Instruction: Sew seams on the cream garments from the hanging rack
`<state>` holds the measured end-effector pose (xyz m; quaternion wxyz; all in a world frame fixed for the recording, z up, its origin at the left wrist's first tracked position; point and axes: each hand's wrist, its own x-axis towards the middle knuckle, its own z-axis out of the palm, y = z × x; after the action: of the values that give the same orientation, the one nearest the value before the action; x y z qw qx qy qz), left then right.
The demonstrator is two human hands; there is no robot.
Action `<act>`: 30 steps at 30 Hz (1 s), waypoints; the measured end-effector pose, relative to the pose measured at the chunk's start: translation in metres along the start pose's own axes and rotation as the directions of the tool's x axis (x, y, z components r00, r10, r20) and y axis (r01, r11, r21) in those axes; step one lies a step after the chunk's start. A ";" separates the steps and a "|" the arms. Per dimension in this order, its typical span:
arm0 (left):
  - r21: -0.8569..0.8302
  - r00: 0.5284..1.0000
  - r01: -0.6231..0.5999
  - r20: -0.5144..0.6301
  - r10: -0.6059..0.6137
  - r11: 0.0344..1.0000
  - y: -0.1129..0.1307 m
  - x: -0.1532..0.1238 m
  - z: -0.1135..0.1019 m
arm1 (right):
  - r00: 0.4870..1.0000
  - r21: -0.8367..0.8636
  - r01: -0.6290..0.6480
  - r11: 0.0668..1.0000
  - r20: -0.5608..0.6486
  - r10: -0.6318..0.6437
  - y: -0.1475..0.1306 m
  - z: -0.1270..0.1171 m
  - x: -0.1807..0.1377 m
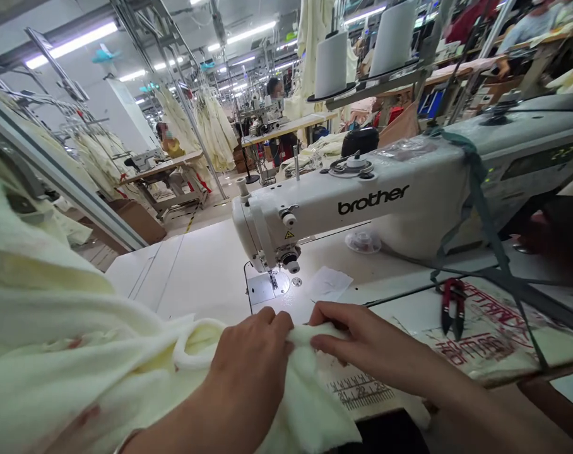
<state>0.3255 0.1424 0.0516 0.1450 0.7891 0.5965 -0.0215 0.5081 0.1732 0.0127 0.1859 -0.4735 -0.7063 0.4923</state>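
Note:
My left hand [251, 353] and my right hand [357, 337] both pinch the edge of a pale cream fleece fabric [101, 359] that spreads from the lower left over the sewing table [196, 271]. The fingers of both hands are closed on the cloth, thumbs meeting just in front of the needle plate [267, 287]. The white Brother sewing machine [362, 202] stands right behind, its needle and presser foot [273, 277] a short way beyond my fingertips. A ruler strip [360, 388] on the table edge lies under my right wrist.
Red-handled thread snips [453, 304] hang from a grey strap [480, 208] at the right. A small white paper [331, 282] and a clear bobbin [363, 241] lie near the machine. Two thread cones [331, 63] stand behind it. Other people sit at distant sewing stations [168, 142].

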 end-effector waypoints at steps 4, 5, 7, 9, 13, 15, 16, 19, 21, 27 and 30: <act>-0.135 0.989 -0.077 -0.134 0.059 0.988 0.001 0.008 0.008 | 0.999 0.046 0.038 0.998 -0.004 -0.038 0.009 0.002 0.006; -0.191 0.985 -0.118 -0.148 0.090 0.974 -0.001 0.011 0.010 | 0.999 0.071 0.046 0.996 -0.002 -0.046 0.011 0.001 0.006; -0.289 0.982 -0.180 -0.113 0.153 0.940 -0.009 0.018 0.013 | 0.999 0.115 0.044 0.992 -0.002 -0.044 0.013 -0.001 0.007; -0.354 0.982 -0.189 -0.059 0.180 0.916 -0.016 0.025 0.012 | 1.000 0.122 0.028 0.992 -0.005 -0.027 0.013 -0.003 0.008; -0.415 0.993 -0.111 -0.013 0.116 0.903 -0.027 0.036 0.006 | 1.000 0.124 -0.008 0.992 0.020 0.006 0.013 -0.006 0.019; -0.418 0.996 -0.058 0.033 0.079 0.906 -0.033 0.044 0.004 | 0.997 0.133 -0.035 0.990 0.067 0.026 0.014 -0.007 0.031; -0.423 0.997 -0.036 0.050 0.063 0.905 -0.036 0.048 0.004 | 0.995 0.130 -0.048 0.990 0.091 0.037 0.014 -0.007 0.039; -0.477 0.998 0.019 0.067 0.014 0.879 -0.049 0.064 0.008 | 0.991 0.070 -0.067 0.995 0.121 0.058 0.012 -0.009 0.062; -0.526 0.996 0.063 0.088 -0.019 0.848 -0.058 0.074 0.013 | 0.994 -0.006 -0.069 0.998 0.090 0.069 0.010 -0.010 0.077; -0.619 0.989 0.145 0.119 -0.091 0.772 -0.080 0.103 0.029 | 0.988 -0.256 -0.118 0.959 -0.128 0.087 0.006 -0.006 0.106; -0.607 0.997 0.079 0.044 -0.065 0.790 -0.084 0.114 0.033 | 0.985 -0.307 -0.113 0.945 -0.160 0.066 0.006 -0.004 0.110</act>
<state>0.2834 0.2611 -0.0209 0.3962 0.6771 0.5998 0.1577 0.4604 0.2694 -0.0136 0.1371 -0.5639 -0.7378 0.3448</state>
